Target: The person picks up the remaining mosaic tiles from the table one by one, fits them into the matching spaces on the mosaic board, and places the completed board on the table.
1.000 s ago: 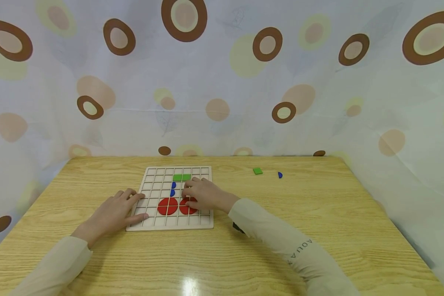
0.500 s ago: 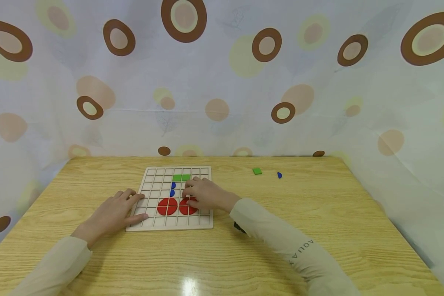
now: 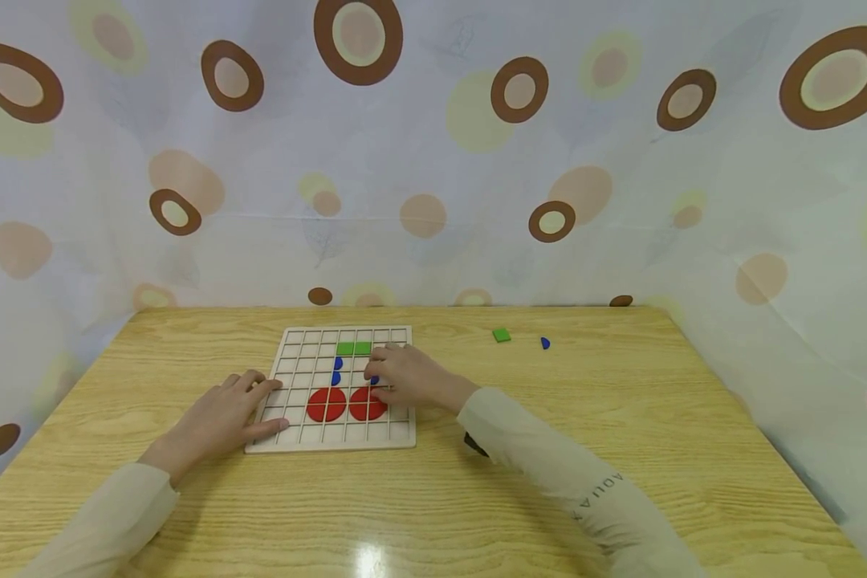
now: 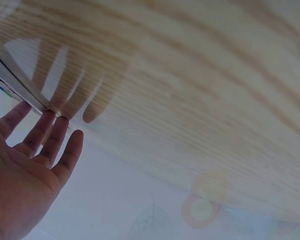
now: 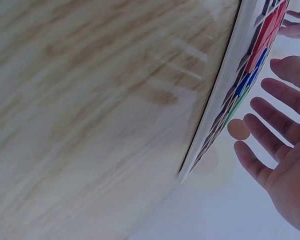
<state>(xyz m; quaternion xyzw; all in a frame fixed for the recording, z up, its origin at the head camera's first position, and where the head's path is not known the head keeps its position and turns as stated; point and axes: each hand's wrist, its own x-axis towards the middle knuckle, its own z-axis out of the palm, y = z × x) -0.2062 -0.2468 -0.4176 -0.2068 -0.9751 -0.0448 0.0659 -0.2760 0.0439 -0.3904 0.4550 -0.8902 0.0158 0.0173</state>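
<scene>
A pale wooden grid board [image 3: 332, 448] lies on the table, left of the middle. My left hand [image 3: 220, 413] rests on its left edge with fingers and thumb spread; in the left wrist view the fingertips [image 4: 61, 118] touch the board's side. Over the board's right part hovers my right hand [image 3: 415, 379], its fingers loosely bent and holding nothing in the right wrist view. A blue half-disc [image 3: 375, 380] peeks out beneath it, just above the right red disc [image 3: 364, 404], which the thumb partly covers. Left of these sit two blue half-discs [image 3: 336, 377] and another red disc [image 3: 326, 405].
Two green squares [image 3: 353, 348] fill neighbouring cells toward the board's back. A loose green square [image 3: 502, 335] and a loose blue half-disc [image 3: 545, 343] lie on the table at the back right. Behind the table hangs a patterned curtain [image 3: 433, 265].
My right hand has shifted slightly right and off the board's surface, uncovering a blue half-disc and more of the right red disc. The left hand stays in place.
</scene>
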